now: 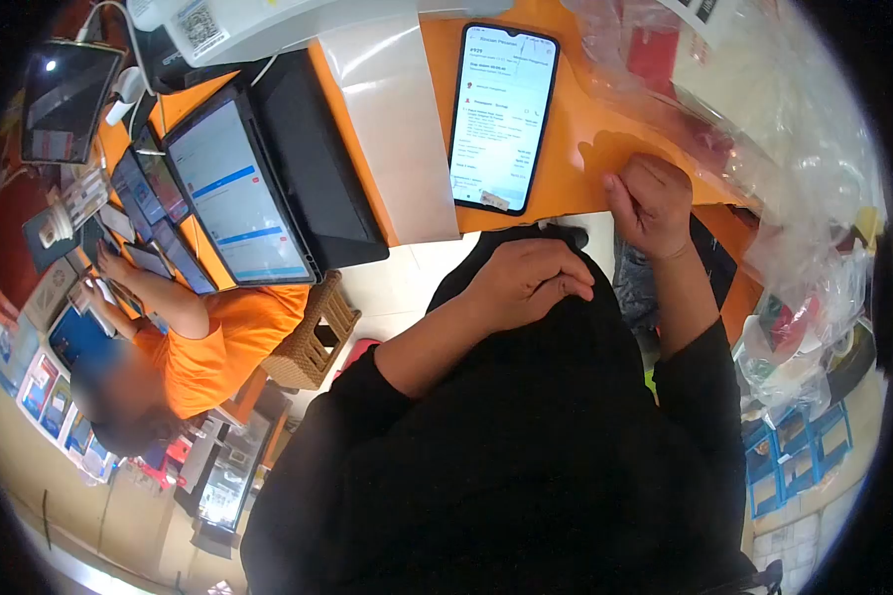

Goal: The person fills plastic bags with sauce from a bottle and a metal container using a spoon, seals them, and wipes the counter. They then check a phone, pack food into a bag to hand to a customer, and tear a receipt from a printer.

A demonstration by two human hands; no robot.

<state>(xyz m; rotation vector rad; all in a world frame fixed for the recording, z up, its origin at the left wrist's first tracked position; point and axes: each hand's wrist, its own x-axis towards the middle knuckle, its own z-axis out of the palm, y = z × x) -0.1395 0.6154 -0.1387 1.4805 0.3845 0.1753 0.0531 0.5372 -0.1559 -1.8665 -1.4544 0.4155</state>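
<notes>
My left hand (531,282) rests on my lap over black clothing, its fingers curled together, and nothing shows in it. At the front edge of the orange table, my right hand (651,206) is closed in a loose fist, with no object visible in it. A smartphone (504,119) with a lit page of text lies on the table, to the left of my right hand and apart from both hands. Beside the phone, a pale flat strip (392,129) runs across the table and overhangs its edge.
A tablet (238,188) with a lit screen and several phones stand on the left. A person in an orange shirt (233,342) sits there, near a woven stool (313,337). Clear plastic bags (814,188) fill the right side, above a blue crate (799,461).
</notes>
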